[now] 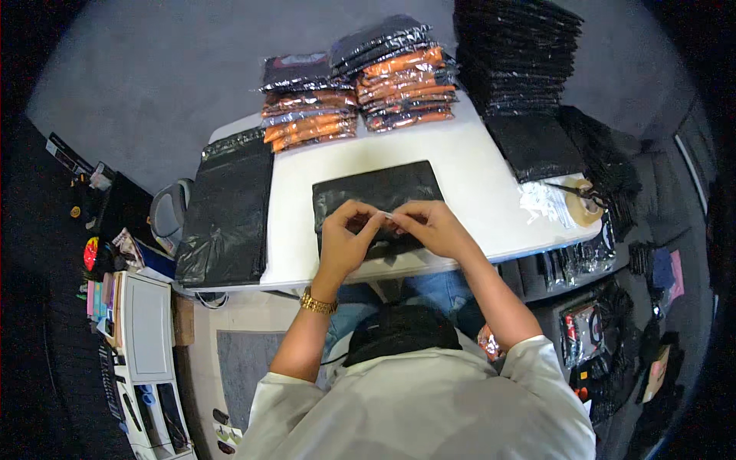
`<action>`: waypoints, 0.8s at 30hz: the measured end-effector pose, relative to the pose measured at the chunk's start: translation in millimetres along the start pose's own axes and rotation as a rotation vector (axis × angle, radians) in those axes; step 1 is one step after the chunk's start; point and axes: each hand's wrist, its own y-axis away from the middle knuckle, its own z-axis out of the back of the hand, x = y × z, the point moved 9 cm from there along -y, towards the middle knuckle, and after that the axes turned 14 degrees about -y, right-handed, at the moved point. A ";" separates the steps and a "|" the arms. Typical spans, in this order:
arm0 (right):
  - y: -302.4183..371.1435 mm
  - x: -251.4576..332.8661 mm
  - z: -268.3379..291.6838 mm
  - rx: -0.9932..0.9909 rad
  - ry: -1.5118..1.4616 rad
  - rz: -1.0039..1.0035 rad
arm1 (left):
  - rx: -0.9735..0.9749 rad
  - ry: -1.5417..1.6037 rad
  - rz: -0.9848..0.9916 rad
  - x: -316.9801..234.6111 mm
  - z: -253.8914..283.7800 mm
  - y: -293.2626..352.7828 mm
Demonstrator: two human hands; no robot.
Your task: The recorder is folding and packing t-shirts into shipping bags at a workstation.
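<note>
A black plastic packet (376,182) lies flat on the white table (307,165) before me. Above it, my left hand (346,236) and my right hand (434,228) meet, thumbs and fingers pinched together. Between the fingertips shows a small white strip (389,215), too small to name more exactly. Both hands are closed on it, and they cover part of the packet's near side. A gold watch is on my left wrist.
Two stacks of clear-wrapped orange and dark garments (406,84) stand at the far side. Black plastic bags (226,207) lie along the left. A tall stack of black packets (521,61) rises far right, with a tape roll (584,208) by the right edge.
</note>
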 end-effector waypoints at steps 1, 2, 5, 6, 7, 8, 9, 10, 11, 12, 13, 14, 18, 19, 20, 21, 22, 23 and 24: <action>-2.9 0.9 -2.9 0.011 0.076 -0.002 | 0.012 0.032 0.001 1.2 1.1 -3.4; -6.0 1.9 -4.5 0.020 0.152 -0.004 | 0.009 0.031 -0.009 1.5 3.3 -8.5; -15.0 13.0 -15.5 0.083 0.243 0.061 | 0.142 0.187 0.004 11.9 -5.2 -21.1; -17.3 13.6 -19.4 0.116 0.294 0.066 | 0.140 0.187 0.002 16.2 -6.1 -26.3; -20.4 12.9 -17.6 0.105 0.274 0.054 | 0.128 0.171 -0.027 16.6 -5.2 -32.2; -22.0 14.3 -15.8 0.106 0.277 0.058 | 0.116 0.156 -0.056 16.9 -4.0 -37.1; -23.6 11.6 -4.0 0.006 0.264 -0.008 | 0.114 0.156 -0.060 21.6 -1.9 -41.6; -25.3 10.2 8.7 -0.096 0.253 -0.071 | 0.198 0.228 -0.020 29.9 -6.6 -47.1; -30.7 10.7 15.9 -0.151 0.202 0.079 | 0.282 0.300 0.019 37.5 -12.6 -50.8; -34.0 4.3 16.3 -0.150 0.206 0.085 | 0.279 0.300 0.013 42.6 -12.3 -54.1; -37.3 -0.4 14.5 -0.151 0.214 0.060 | 0.313 0.239 0.005 43.9 -15.5 -56.0; -39.7 -4.9 13.7 -0.152 0.220 0.033 | 0.346 0.177 -0.002 45.8 -18.7 -56.7; -39.3 -17.0 12.6 -0.156 0.220 0.018 | 0.358 0.158 0.030 54.3 -24.2 -53.6; -39.2 -22.4 13.6 -0.153 0.219 0.010 | 0.358 0.161 0.038 54.5 -24.6 -52.9; -38.5 -30.2 16.5 -0.162 0.205 -0.023 | 0.365 0.153 0.021 52.7 -25.2 -53.1; -37.2 -37.8 19.6 -0.171 0.190 -0.057 | 0.372 0.144 0.005 50.9 -26.1 -53.2; -37.5 -40.0 19.7 -0.167 0.186 -0.066 | 0.372 0.145 0.015 51.9 -25.7 -53.4; -38.2 -39.4 19.7 -0.159 0.186 -0.051 | 0.370 0.137 0.000 50.6 -25.3 -53.6; -37.3 -39.7 19.6 -0.152 0.185 -0.036 | 0.368 0.129 -0.016 49.0 -25.2 -52.3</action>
